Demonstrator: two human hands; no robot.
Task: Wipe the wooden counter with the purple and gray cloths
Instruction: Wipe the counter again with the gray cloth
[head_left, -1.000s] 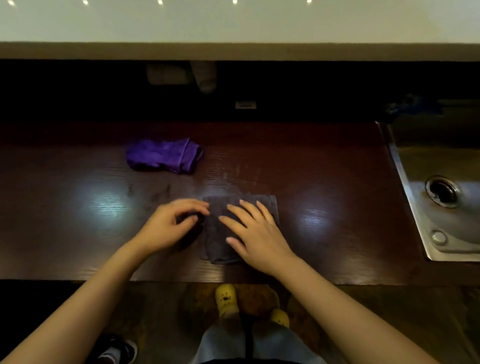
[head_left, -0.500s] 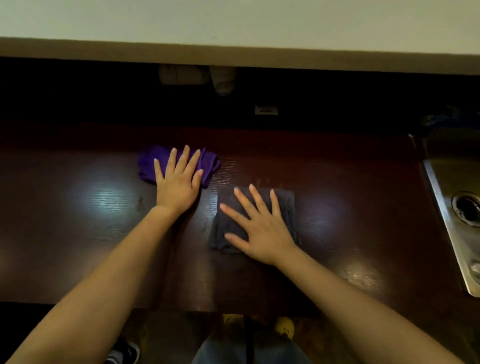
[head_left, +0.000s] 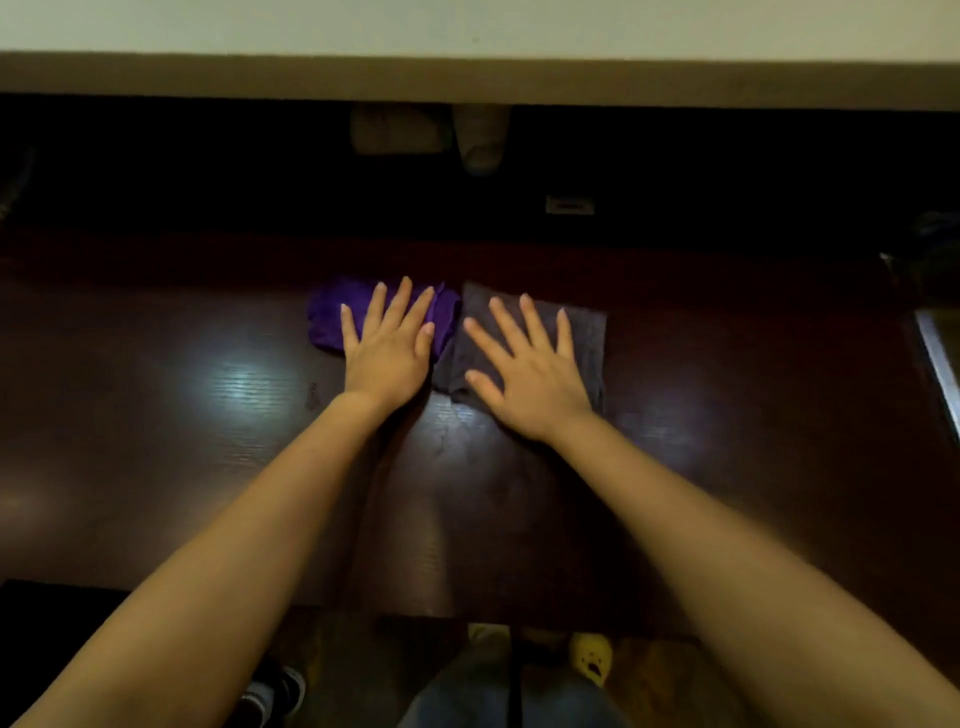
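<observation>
A crumpled purple cloth lies on the dark wooden counter, towards its back. My left hand rests flat on that cloth's right part, fingers spread. Right beside it, touching its edge, lies a folded gray cloth. My right hand presses flat on the gray cloth with the fingers apart. Neither hand curls around its cloth.
The metal rim of a sink shows at the far right edge. At the back, under a pale ledge, sit a dim box-like thing and a rounded object. The counter's front edge runs just above my feet.
My left hand went from the gray cloth's left edge up onto the purple cloth. My right hand slid the gray cloth away from me until it met the purple one.
</observation>
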